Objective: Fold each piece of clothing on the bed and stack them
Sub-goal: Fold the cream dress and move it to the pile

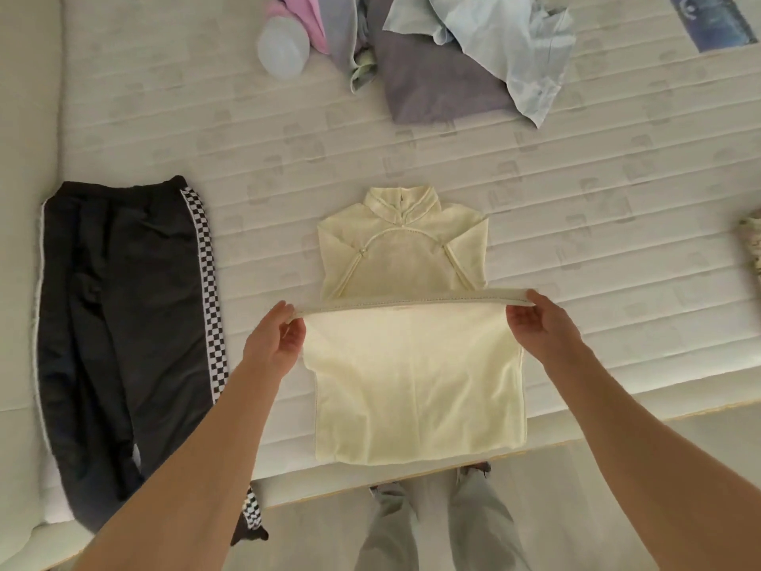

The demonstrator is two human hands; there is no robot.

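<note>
Left hand [276,336] and right hand [537,319] pinch the cream dress [416,389] hem corners above bare mattress [288,166]

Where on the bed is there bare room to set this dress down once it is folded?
Bare mattress lies right of the cream dress, up to the patterned item at the right edge. A narrower strip runs between the dress and the black pants. The far edge is crowded: plastic container, unfolded clothes pile.

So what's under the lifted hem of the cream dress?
Under the raised hem, pinched by the left hand and right hand, the cream dress shows its own pale inner side. Whatever lies beneath that folded lower part is covered.
</note>
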